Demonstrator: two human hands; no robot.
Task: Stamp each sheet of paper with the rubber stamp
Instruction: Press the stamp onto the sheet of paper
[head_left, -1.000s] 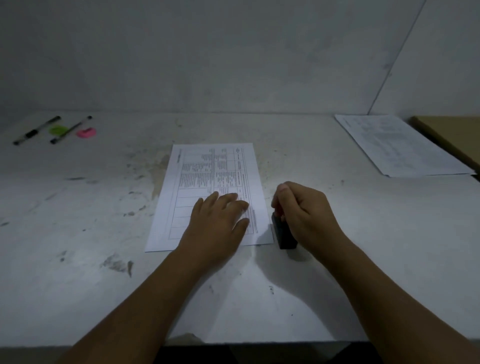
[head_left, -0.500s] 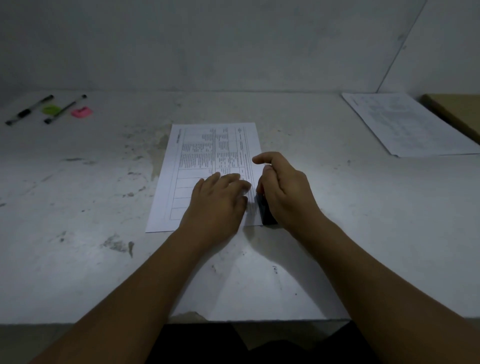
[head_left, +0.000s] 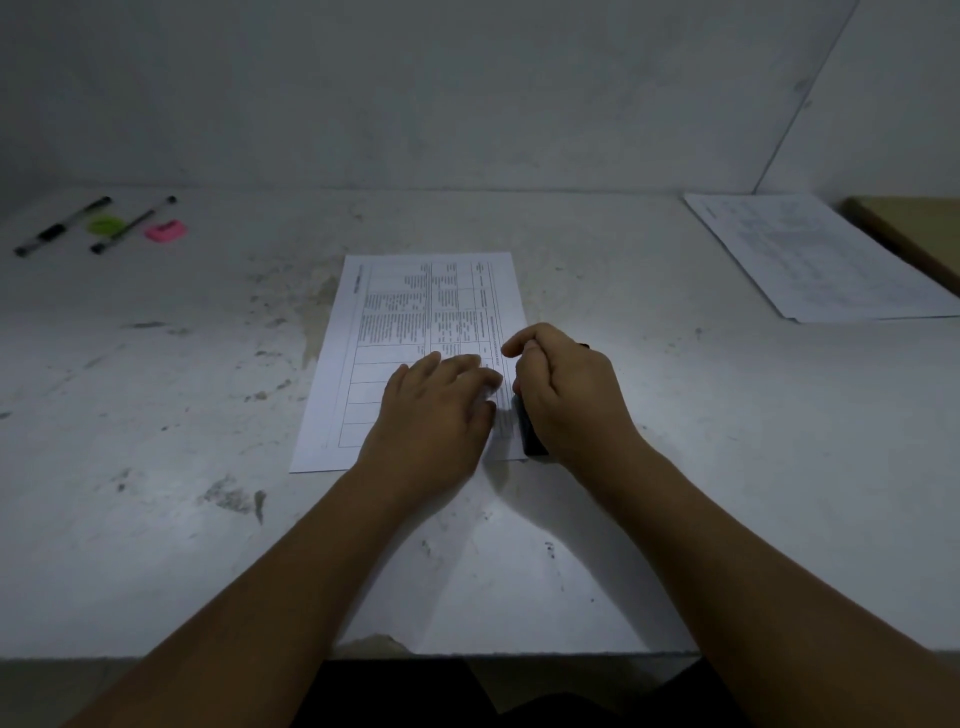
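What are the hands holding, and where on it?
The right hand grips the black stamp by its upper part; the left hand holds nothing, only pressing flat on the sheet.

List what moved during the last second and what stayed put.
The right hand, gripping the rubber stamp throughout, moved it left from the bare table to the near right edge of the sheet. The left hand stayed flat on the sheet; the pens and the far paper stack did not move.
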